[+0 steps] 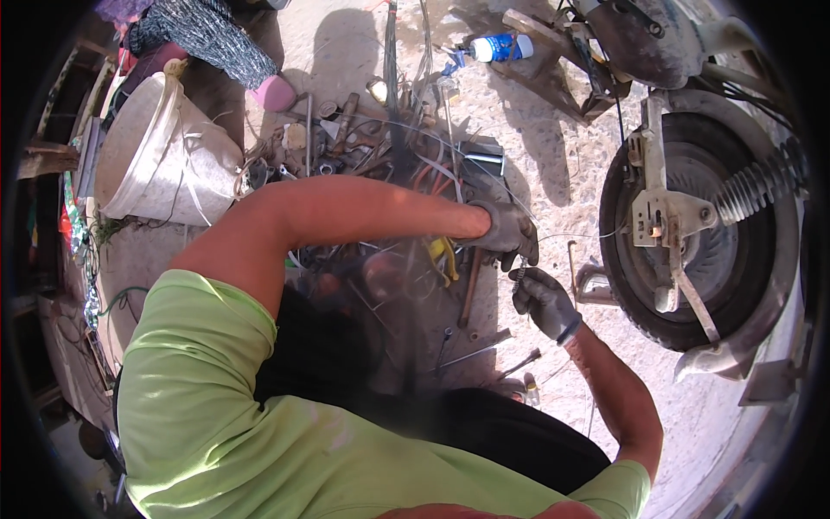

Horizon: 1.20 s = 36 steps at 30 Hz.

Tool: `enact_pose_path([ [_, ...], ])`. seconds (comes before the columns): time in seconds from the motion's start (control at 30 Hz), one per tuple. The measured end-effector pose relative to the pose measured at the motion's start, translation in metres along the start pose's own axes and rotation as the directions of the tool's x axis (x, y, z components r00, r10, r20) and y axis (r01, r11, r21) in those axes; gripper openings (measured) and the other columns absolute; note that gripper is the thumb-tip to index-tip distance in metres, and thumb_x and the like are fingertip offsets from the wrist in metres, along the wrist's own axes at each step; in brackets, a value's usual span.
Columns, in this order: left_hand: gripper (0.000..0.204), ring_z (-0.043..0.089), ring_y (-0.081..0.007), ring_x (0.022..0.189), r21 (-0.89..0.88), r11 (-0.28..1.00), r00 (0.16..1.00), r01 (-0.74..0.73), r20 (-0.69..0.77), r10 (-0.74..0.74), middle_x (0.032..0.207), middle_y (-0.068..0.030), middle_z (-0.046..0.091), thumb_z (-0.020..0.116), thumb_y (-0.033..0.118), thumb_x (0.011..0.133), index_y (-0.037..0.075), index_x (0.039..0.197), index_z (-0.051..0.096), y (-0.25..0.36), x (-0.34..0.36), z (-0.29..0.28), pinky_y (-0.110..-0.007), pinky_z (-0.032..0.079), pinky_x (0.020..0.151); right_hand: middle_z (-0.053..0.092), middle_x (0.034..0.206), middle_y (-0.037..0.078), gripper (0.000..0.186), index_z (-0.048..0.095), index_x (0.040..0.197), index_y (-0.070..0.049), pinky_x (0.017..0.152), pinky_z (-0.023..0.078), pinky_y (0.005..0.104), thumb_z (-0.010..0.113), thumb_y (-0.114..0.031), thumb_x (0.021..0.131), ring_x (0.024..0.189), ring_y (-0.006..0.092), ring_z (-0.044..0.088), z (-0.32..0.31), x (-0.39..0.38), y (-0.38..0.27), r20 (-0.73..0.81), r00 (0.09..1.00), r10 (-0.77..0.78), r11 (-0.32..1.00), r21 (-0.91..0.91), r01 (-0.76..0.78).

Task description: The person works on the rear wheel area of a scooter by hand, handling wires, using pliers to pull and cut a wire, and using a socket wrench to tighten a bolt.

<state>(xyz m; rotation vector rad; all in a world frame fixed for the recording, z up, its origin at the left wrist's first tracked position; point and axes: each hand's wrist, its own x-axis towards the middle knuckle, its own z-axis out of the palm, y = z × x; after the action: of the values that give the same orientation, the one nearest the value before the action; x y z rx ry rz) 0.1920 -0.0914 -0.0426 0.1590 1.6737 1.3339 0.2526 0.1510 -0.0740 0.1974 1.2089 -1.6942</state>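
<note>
My left hand (511, 235), in a grey glove, is bent over a thin cable (577, 234) that runs toward the scooter's rear wheel (657, 322); its fingertips are curled, and what they grip is partly hidden. Just below it my right hand (545, 301), also gloved, has its fingers closed on a small coiled spring (520, 275), close to the left fingertips. Right of both hands the wheel has a pale metal bracket (648, 216) and a large shock-absorber spring (748, 192). A yellow-handled tool (445, 259) lies left of my hands.
Scattered tools and metal parts (337, 138) cover the concrete floor (558, 173) left of the wheel. A white bucket (143, 147) stands at left. A blue-labelled bottle (500, 48) lies at the top near a metal stand (588, 104). A person's pink-shod foot (272, 91) is at upper left.
</note>
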Motion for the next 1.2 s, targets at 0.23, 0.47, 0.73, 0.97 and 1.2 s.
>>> enact_pose_path([
  [0.23, 0.033, 0.069, -0.0106, 0.071, 0.158, 0.987, 0.995, 0.014, 0.096, -0.029, 0.078, -0.0051, 0.076, 0.065, 0.038, 0.099, 0.010, 0.114, 0.076, 0.009, 0.000, 0.008, -0.028, 0.053, 0.068, 0.048, 0.080, 0.001, 0.027, 0.060, 0.122, -0.003, 0.068, 0.040, 0.0312, 0.058, -0.020, 0.101, 0.073, 0.0168, 0.048, 0.004, -0.009, 0.011, -0.007, 1.000, 0.014, 0.993, 0.116, -0.013],
  [0.47, 0.030, 0.068, -0.0125, 0.069, 0.056, 0.997, 0.985, -0.054, 0.166, 0.044, 0.084, -0.0047, 0.076, 0.070, 0.034, 0.095, 0.006, 0.105, 0.076, 0.001, 0.013, 0.023, -0.028, 0.054, 0.063, 0.043, 0.077, 0.001, 0.037, 0.056, 0.126, 0.003, 0.069, 0.039, 0.0310, 0.047, -0.024, 0.102, 0.070, 0.0158, 0.044, 0.007, -0.024, 0.013, -0.011, 1.000, 0.009, 0.984, 0.177, -0.007],
  [0.73, 0.023, 0.071, -0.0123, 0.070, -0.261, 0.964, 0.995, -0.058, 0.068, 0.078, 0.086, -0.0051, 0.077, 0.078, 0.025, 0.090, 0.007, 0.105, 0.075, 0.016, 0.034, 0.029, -0.028, 0.056, 0.064, 0.050, 0.075, 0.003, 0.034, 0.058, 0.124, 0.007, 0.064, 0.042, 0.0299, 0.056, -0.018, 0.102, 0.068, 0.0168, 0.050, 0.012, -0.041, 0.021, -0.049, 0.990, 0.134, 0.991, 0.019, -0.133],
  [0.97, 0.019, 0.066, -0.0100, 0.071, -0.261, 0.963, 0.992, -0.061, -0.126, 0.028, 0.084, -0.0006, 0.077, 0.075, 0.030, 0.091, 0.017, 0.105, 0.075, 0.088, 0.044, 0.010, -0.032, 0.056, 0.063, 0.057, 0.068, 0.005, 0.033, 0.062, 0.118, 0.005, 0.060, 0.045, 0.0275, 0.049, -0.022, 0.105, 0.062, 0.0134, 0.054, 0.019, -0.051, 0.006, -0.084, 0.993, 0.082, 0.941, -0.323, -0.105],
  [1.2, 0.020, 0.068, -0.0142, 0.065, -0.593, 0.714, 0.927, -0.372, -0.281, 0.250, 0.090, -0.0101, 0.076, 0.070, 0.013, 0.095, 0.002, 0.111, 0.071, 0.095, 0.105, -0.001, -0.028, 0.055, 0.062, 0.059, 0.074, 0.003, 0.033, 0.064, 0.117, 0.006, 0.065, 0.047, 0.0273, 0.052, -0.021, 0.104, 0.067, 0.0115, 0.054, 0.025, -0.056, -0.009, -0.022, 0.997, 0.069, 0.910, -0.408, -0.072],
])
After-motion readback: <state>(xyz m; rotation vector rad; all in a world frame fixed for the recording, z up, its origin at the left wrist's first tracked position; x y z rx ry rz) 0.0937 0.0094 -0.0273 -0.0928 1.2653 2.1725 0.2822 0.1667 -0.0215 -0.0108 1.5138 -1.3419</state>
